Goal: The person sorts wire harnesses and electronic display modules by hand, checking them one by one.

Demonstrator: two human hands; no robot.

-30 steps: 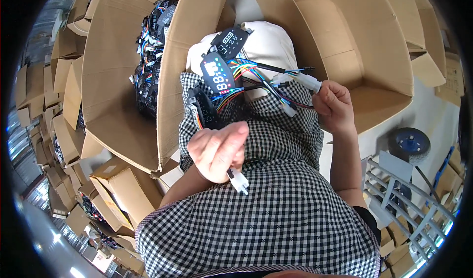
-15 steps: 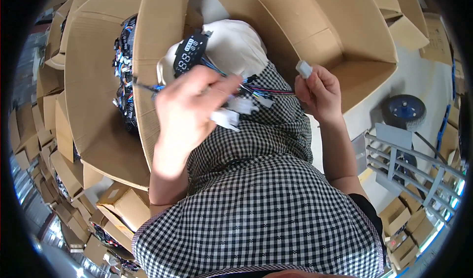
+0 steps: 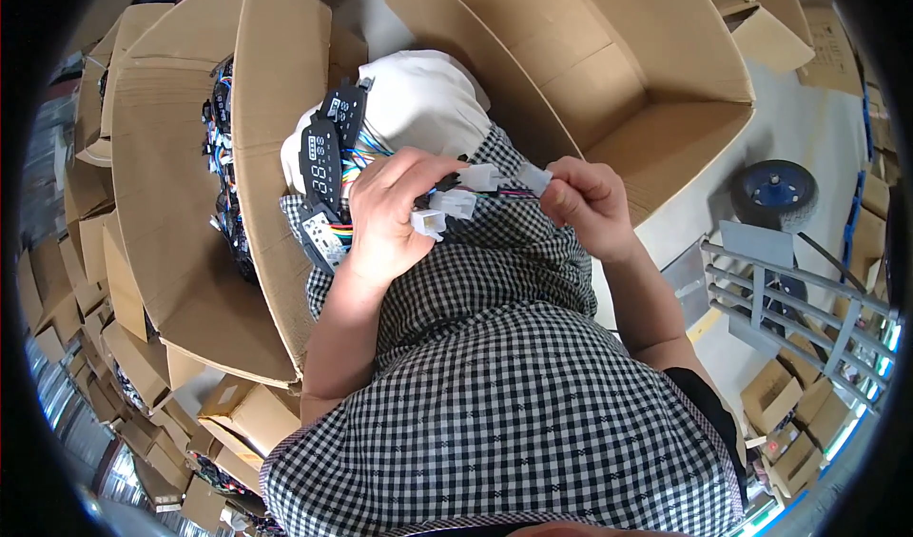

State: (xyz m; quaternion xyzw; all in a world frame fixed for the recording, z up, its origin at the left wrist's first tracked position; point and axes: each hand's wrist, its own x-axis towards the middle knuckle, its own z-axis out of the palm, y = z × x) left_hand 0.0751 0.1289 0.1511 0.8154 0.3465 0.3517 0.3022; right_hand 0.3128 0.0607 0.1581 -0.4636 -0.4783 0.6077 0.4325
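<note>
My left hand (image 3: 385, 215) is closed around a bundle of wires, with several white plastic connectors (image 3: 456, 204) sticking out past its fingers. Black digital display panels (image 3: 321, 168) hang from coloured wires on the left side of that hand, over my lap. Below them a pale circuit board (image 3: 325, 239) shows, with rainbow wires leading to it. Between thumb and fingers, my right hand (image 3: 594, 204) pinches a clear-white connector (image 3: 534, 178), close to the others. Dark and pink wires run between the two hands. My left fingers hide most of the bundle.
An open cardboard box (image 3: 181, 204) at my left holds many wired display panels (image 3: 228, 166). Another open box (image 3: 656, 80) stands at the far right. A white cloth (image 3: 423, 85) lies over my knees. A trolley wheel (image 3: 775, 195) and grey metal rack (image 3: 799, 299) are at right.
My right hand has moved left with its connector, close to the bundle. My left hand has shifted slightly right, and more display panels and a circuit board now show beside it.
</note>
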